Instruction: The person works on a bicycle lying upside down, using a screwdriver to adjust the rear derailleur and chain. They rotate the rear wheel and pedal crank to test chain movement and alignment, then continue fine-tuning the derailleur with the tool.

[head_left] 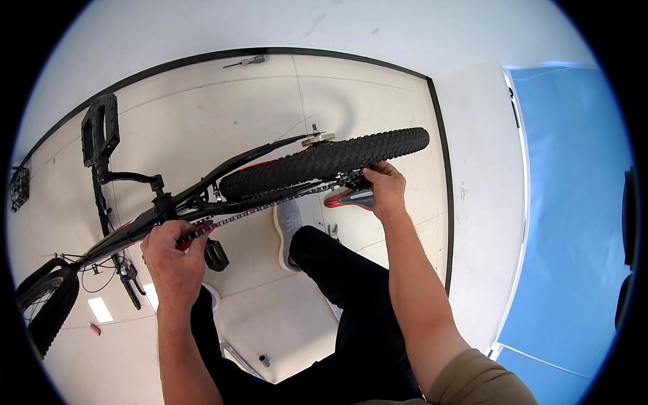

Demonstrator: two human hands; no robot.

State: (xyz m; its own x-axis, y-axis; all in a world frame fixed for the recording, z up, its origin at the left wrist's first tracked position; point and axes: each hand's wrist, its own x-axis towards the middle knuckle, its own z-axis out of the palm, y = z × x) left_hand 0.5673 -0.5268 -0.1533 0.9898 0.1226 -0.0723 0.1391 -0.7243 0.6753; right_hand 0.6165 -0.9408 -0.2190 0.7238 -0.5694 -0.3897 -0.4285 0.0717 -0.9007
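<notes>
The head view shows my black bicycle with thin metal tubing (pixel 138 225) stretching from the lower left to the upper right of the frame, its knobbly black rubber rear tyre (pixel 331 160) right of centre. Below that tyre, the dark metal link chain (pixel 253 211) lies between my hands, its long axis slanting up rightward, with a hand at each end and neither clearly nearer. My left hand (pixel 173 250) pinches its lower-left end; my right hand (pixel 387 190) has bent fingers at the dark rear sprocket area (pixel 352 179), their grip hidden.
</notes>
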